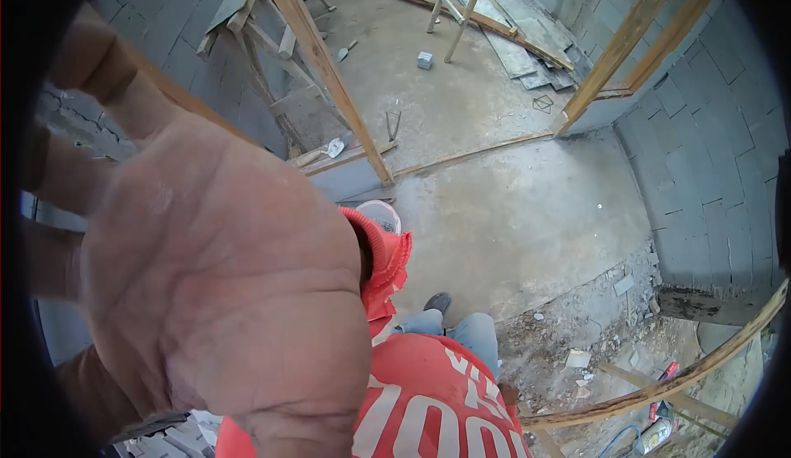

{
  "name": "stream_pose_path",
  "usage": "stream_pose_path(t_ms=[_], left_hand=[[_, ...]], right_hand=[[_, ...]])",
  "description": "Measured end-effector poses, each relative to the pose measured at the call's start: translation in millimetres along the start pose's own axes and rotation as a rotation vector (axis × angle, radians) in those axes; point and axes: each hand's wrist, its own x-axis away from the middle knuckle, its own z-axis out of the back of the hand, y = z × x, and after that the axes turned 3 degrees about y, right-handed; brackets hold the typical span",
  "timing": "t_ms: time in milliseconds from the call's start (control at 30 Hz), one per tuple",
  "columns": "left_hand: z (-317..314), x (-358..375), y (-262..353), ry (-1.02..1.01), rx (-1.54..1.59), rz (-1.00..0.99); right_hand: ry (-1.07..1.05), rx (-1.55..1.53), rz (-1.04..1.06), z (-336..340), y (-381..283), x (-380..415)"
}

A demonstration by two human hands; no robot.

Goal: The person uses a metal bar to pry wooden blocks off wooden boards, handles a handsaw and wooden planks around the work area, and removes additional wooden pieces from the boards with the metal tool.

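My left hand (227,268) fills the left side of the view, very near the camera, palm turned toward it. Its fingers are apart, reach toward the left edge and hold nothing; their tips are lost in the dark rim. A red ribbed cuff (387,252) shows behind the wrist. Below is my red shirt (420,392) with white lettering, then jeans (475,338) and a dark shoe (437,302). A small patch of my right hand (509,394) peeks out beside the shirt, its fingers hidden.
A wooden door frame (317,54) rises ahead, with a trowel (334,147) near its foot and a white bucket (379,213) closer in. Boards (527,46) lie beyond. Rubble (577,351) and a curved wooden strip (659,392) are at right, beside a grey block wall (709,161).
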Motion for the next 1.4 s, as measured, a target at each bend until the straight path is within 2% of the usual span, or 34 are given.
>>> stream_pose_path(t_ms=[33, 133, 167, 333, 467, 500, 567, 633, 667, 700, 733, 800, 867, 900, 933, 967, 1000, 1033, 1067, 1133, 1167, 1267, 1300, 1333, 1367, 1400], left_hand=[[0, -3, -14, -0.055, -0.06, -0.031], [9, -4, -64, -0.169, -0.204, -0.068], [13, -1, -83, -0.191, -0.233, -0.08], [27, 9, -184, -0.201, -0.307, -0.23], [23, 9, -272, -0.139, -0.462, -0.337], [26, 10, -295, -0.128, -0.522, -0.335], [38, 26, -338, -0.153, -0.649, -0.268], [63, 84, -378, -0.192, -0.865, 0.027], [82, 106, -399, -0.33, -0.911, 0.136], [96, 140, -416, -0.265, -1.0, 0.37], [118, 176, -423, -0.415, -1.135, 0.633], [169, 255, -427, -0.532, -1.272, 1.113], [246, 366, -384, -0.578, -1.435, 1.473], [293, 432, -338, -0.628, -1.467, 1.674], [336, 501, -280, -0.502, -1.483, 1.91], [344, 522, -246, -0.292, -1.508, 2.241], [347, 538, -217, -0.251, -1.57, 2.422], [383, 604, -142, -0.087, -1.481, 2.54], [380, 596, -130, -0.111, -1.49, 2.729], [385, 575, -160, -0.182, -1.436, 2.888], [395, 565, -188, -0.24, -1.408, 2.898], [458, 546, -301, -0.614, -1.339, 2.69], [489, 539, -353, -0.792, -1.319, 2.532], [524, 530, -409, -0.809, -1.343, 2.4], [558, 516, -469, -0.748, -1.367, 2.286], [586, 513, -538, 0.286, -1.542, 2.469]], right_hand=[[-0.044, 0.177, 0.177, 0, -4, -21], [-0.05, 0.132, -0.203, 8, -32, -69], [-0.045, 0.125, -0.249, 8, -42, -91], [-0.037, 0.245, -0.229, 3, -115, -224], [-0.105, 0.417, -0.055, 47, -158, -340], [-0.128, 0.402, -0.071, 54, -173, -371], [-0.13, 0.21, -0.248, 50, -230, -439], [-0.097, -0.041, -0.475, 34, -294, -522], [-0.09, -0.075, -0.499, 25, -326, -568], [-0.123, -0.019, -0.424, 17, -357, -616], [-0.12, -0.03, -0.339, 4, -397, -658], [-0.177, -0.023, -0.221, -23, -496, -729], [-0.188, 0.007, -0.076, -60, -589, -784], [-0.197, 0.011, -0.069, -80, -632, -805], [-0.234, 0.016, 0.003, -102, -674, -824], [-0.268, 0.017, 0.079, -124, -712, -841], [-0.271, 0.007, 0.097, -145, -744, -852], [-0.302, 0.008, 0.149, -168, -774, -857], [-0.333, 0.006, 0.206, -194, -799, -869], [-0.349, 0.039, 0.21, -235, -822, -884], [-0.372, 0.031, 0.197, -252, -835, -880], [-0.421, 0.088, -0.095, -293, -849, -867], [-0.486, 0.402, 0.244, -306, -802, -895], [-0.439, 0.701, 0.604, -320, -764, -919], [-0.451, 0.732, 0.504, -319, -778, -905], [-0.465, 0.711, 0.36, -320, -806, -897]])
